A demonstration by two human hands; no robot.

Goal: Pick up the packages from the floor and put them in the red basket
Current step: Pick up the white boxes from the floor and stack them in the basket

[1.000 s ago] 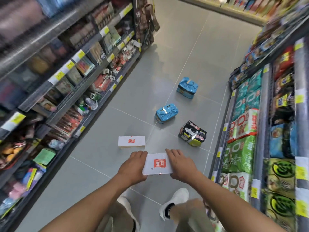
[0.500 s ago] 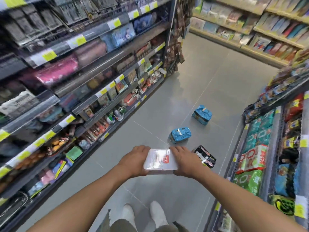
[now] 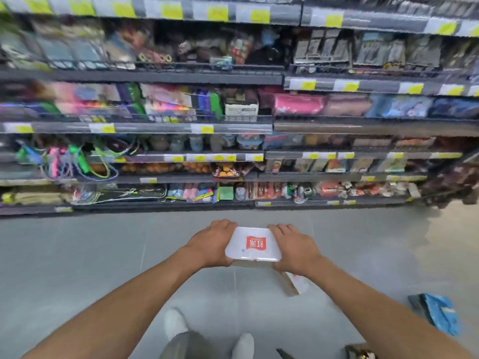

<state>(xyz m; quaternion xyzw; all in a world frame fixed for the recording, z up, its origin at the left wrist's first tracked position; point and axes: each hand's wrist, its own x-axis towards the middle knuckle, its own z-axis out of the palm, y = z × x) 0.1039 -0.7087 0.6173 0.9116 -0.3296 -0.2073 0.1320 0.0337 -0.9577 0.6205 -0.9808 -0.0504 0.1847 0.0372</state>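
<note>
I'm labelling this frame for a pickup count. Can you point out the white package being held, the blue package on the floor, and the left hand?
white package (image 3: 252, 244): head view, on its red logo.
blue package (image 3: 438, 316): head view, on its blue top face.
left hand (image 3: 212, 242): head view, on the back of the hand.

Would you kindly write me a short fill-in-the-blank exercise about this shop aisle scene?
1. The white box is held by ___ hands.
2. The logo on the box is ___.
3. The blue package lies on the ___.
4. The price tags on the shelves are ___.

Missing words: both; red; floor; yellow
</note>
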